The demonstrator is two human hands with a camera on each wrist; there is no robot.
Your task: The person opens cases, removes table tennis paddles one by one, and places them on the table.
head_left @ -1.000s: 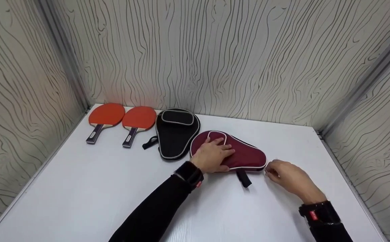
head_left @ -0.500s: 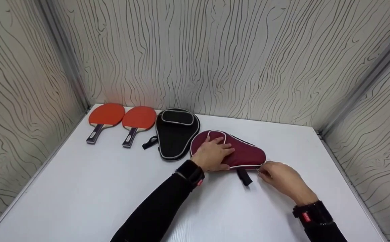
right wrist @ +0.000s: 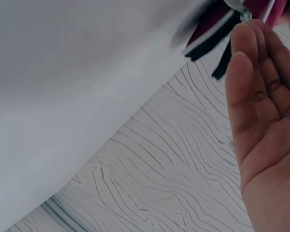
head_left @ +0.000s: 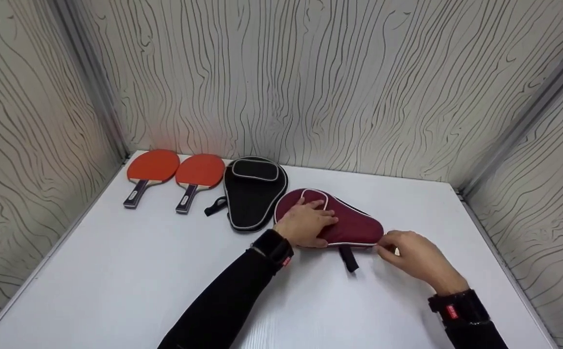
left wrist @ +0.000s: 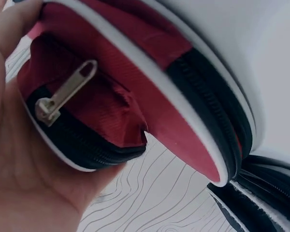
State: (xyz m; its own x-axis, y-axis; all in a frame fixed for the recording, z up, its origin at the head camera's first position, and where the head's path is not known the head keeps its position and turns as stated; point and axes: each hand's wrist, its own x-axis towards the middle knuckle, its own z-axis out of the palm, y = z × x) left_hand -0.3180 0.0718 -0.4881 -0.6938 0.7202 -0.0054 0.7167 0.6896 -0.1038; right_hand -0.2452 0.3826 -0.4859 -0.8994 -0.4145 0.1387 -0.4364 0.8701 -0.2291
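Two hands are working on the dark red case [head_left: 354,224] lying on the white table [head_left: 116,271]: the left hand [head_left: 305,224] is still pressing it flat, the right hand [head_left: 414,257] has slid back along its near edge, pinching the zipper pull [right wrist: 242,14], while the black case [head_left: 252,198] and two red paddles [head_left: 174,174] are lying aside, blocking nothing.

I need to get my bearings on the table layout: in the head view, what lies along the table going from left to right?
First red paddle → second red paddle → black paddle case → left hand resting on the maroon paddle case → right hand at the case's right end.
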